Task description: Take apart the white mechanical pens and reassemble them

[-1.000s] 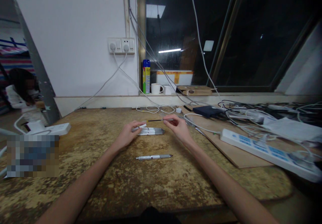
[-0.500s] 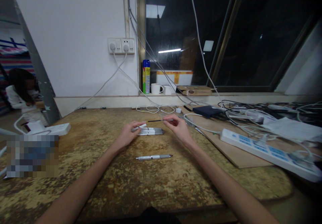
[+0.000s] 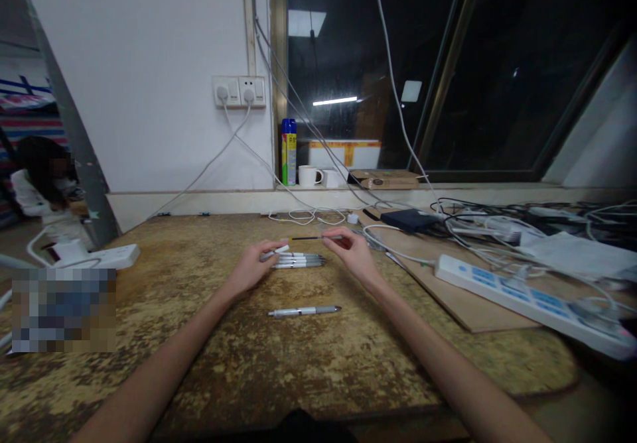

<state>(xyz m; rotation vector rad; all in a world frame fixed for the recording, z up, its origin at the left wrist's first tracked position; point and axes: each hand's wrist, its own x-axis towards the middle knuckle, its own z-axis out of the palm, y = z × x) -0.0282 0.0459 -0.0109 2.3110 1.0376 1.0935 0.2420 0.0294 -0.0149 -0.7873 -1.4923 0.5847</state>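
My left hand [image 3: 251, 267] is closed around a white pen barrel [image 3: 281, 249], whose open end sticks out past the fingertips. A thin dark pen refill [image 3: 306, 238] with a yellowish left end stretches level between my hands. My right hand [image 3: 352, 252] pinches the refill's right end between thumb and finger. Whether the left fingers also touch the refill, I cannot tell. Just behind and below the hands lie several white and grey pens [image 3: 301, 260] side by side, partly covered by my left hand. One more pen [image 3: 304, 312] rests alone nearer to me.
A white power strip [image 3: 527, 304] crosses a brown board [image 3: 448, 290] on the right, with tangled cables [image 3: 478, 224] behind. A mug [image 3: 309, 176] and a spray can [image 3: 288, 154] stand on the sill. Another person [image 3: 47, 184] sits at far left.
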